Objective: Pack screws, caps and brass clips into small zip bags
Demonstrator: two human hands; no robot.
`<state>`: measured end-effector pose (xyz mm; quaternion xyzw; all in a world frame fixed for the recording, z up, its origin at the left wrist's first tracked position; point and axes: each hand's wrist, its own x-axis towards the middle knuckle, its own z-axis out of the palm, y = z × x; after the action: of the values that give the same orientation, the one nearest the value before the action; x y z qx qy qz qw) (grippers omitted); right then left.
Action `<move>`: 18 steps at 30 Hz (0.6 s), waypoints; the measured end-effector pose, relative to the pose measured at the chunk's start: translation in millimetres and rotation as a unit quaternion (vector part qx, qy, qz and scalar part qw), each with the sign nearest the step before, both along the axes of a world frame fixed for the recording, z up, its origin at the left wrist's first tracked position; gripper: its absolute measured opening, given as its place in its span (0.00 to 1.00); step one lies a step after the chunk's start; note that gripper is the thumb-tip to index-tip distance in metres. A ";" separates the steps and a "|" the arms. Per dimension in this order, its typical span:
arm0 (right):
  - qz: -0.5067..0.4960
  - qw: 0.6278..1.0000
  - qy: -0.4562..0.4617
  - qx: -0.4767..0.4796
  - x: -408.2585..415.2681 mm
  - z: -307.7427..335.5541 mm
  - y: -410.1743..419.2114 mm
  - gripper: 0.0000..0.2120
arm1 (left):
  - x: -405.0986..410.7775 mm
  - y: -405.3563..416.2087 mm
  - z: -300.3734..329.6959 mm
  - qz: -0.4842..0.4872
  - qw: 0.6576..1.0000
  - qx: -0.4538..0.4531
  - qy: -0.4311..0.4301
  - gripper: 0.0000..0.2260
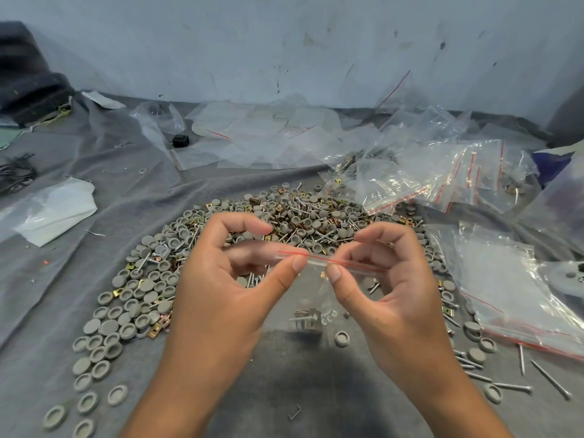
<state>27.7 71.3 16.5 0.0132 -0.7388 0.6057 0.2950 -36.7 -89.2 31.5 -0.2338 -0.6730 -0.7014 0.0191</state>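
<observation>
Zip bag [316, 298] hangs mouth-up, red seal running left-right; both hands [221, 279] [388, 279] pinch its top.

This looks like an informal small-parts packing workplace. A grey cloth [132, 197] covers the work surface against a scuffed, stained pale wall [284, 42]. On it lie a heap of loose grey caps [126, 314], screws [550, 379] and brass clips [118, 293], beside piles of red-striped zip bags [458, 175].

left hand [221, 279]: pinching | right hand [388, 279]: pinching, thumbs nearly meeting
</observation>
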 end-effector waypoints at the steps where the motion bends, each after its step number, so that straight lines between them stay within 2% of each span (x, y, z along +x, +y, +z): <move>1: 0.004 1.000 -0.005 -0.006 -0.3 1.9 2.6 0.18 | -0.6 -1.0 1.6 0.005 1.000 0.012 -0.011 0.20; 5: 0.042 0.994 -0.029 -0.095 -1.3 11.6 15.3 0.22 | -0.1 -3.9 5.2 -0.011 0.999 0.039 -0.033 0.17; 7: 0.058 0.992 -0.031 -0.109 -1.9 13.6 18.5 0.23 | 1.0 -3.7 5.9 -0.026 0.997 0.051 -0.044 0.17; 12: 0.074 0.991 -0.036 -0.106 0.2 13.5 16.1 0.22 | -1.8 -2.9 4.3 -0.016 0.999 0.041 -0.026 0.19; 18: 0.065 0.994 -0.064 -0.064 5.2 22.7 26.7 0.23 | -2.3 -7.4 5.0 -0.048 0.996 0.047 -0.056 0.17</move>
<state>32.9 97.9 39.3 0.0037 -0.7138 0.6691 0.2068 -39.0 -96.6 36.5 -0.2249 -0.6271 -0.7446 -0.0412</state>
